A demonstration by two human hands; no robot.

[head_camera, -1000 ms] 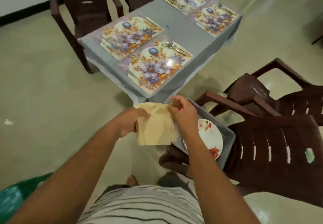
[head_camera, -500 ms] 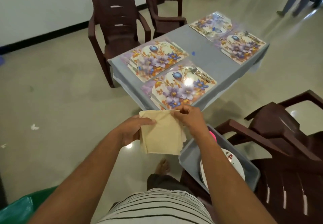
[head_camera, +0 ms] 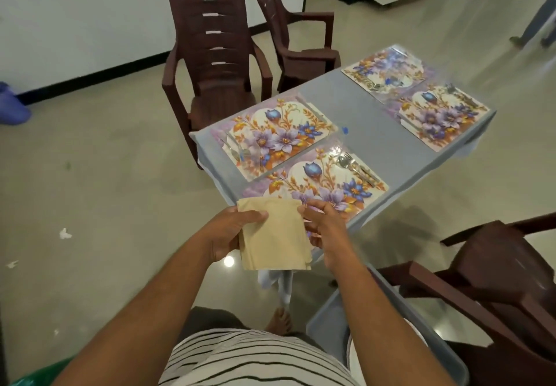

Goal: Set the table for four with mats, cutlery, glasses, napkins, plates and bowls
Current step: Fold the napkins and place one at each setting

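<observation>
Napkins held ready at the table's near end

Left hand (head_camera: 230,232) grips the beige napkin stack (head_camera: 275,233), thumb on top; right hand (head_camera: 323,229) fingertips pinch its right edge, likely to peel one for the near floral mat (head_camera: 319,187).

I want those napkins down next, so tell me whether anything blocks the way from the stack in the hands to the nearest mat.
Nothing visible does. Both the left hand and right hand hold the napkins just before the nearest mat. Its near part lies bare; its cutlery lies at the far right end.
</observation>
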